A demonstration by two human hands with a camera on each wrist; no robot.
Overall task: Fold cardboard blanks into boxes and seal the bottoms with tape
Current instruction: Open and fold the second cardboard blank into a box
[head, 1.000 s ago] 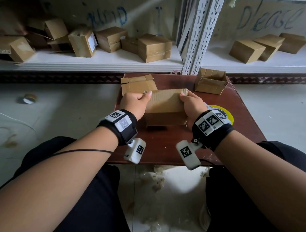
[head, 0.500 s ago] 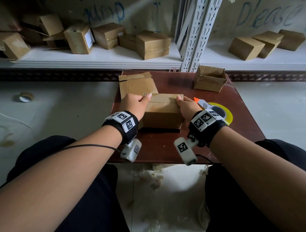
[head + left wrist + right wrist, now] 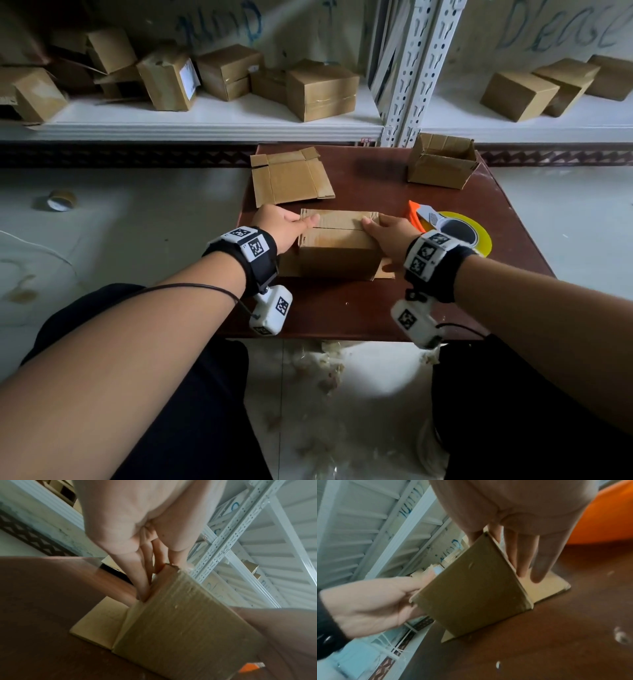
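Folded cardboard box (image 3: pixel 337 251) standing on the brown worktop (image 3: pixel 376 308), left hand (image 3: pixel 282 228) and right hand (image 3: pixel 390 236) pressing its ends with straight fingers, thumbs on the top flaps, tape dispenser (image 3: pixel 452 229) just right.

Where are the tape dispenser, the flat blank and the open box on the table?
tape dispenser (image 3: pixel 459 231): head view, on its dark hub.
flat blank (image 3: pixel 289 180): head view, middle panel.
open box (image 3: pixel 436 171): head view, front wall.
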